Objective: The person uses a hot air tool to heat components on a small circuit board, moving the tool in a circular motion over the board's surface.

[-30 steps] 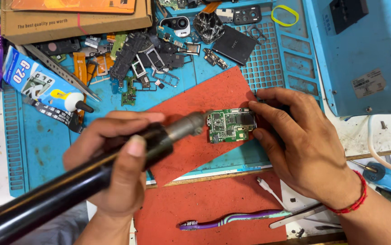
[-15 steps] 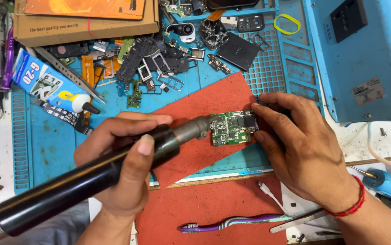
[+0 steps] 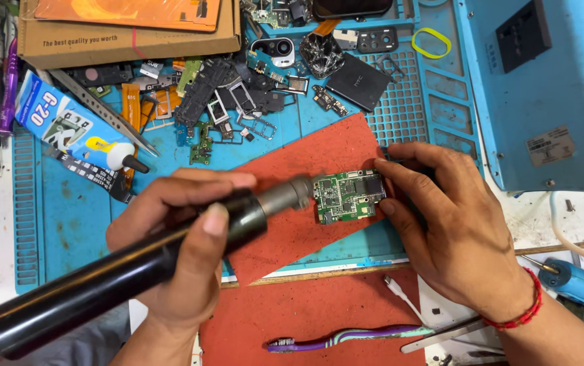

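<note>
My left hand [image 3: 183, 237] grips a black hot-air wand [image 3: 102, 281] whose grey metal nozzle [image 3: 288, 195] points at the left edge of a small green circuit board [image 3: 347, 196]. The board lies on a red-brown mat [image 3: 305, 159] over a blue work mat [image 3: 68, 224]. My right hand [image 3: 451, 227] rests at the board's right side, fingertips touching its right edge and holding it steady. A red thread band circles my right wrist.
Loose phone parts, SIM trays and flex cables lie scattered at top centre [image 3: 231, 102]. A glue tube [image 3: 75, 129] and tweezers [image 3: 102, 112] lie at left, a cardboard box [image 3: 129, 30] at top left. A blue machine [image 3: 543, 88] stands at right. A purple toothbrush [image 3: 353, 337] lies near the bottom.
The view has shifted slightly. The nozzle has stayed at the board's left edge, and both hands keep nearly the same grip and place.
</note>
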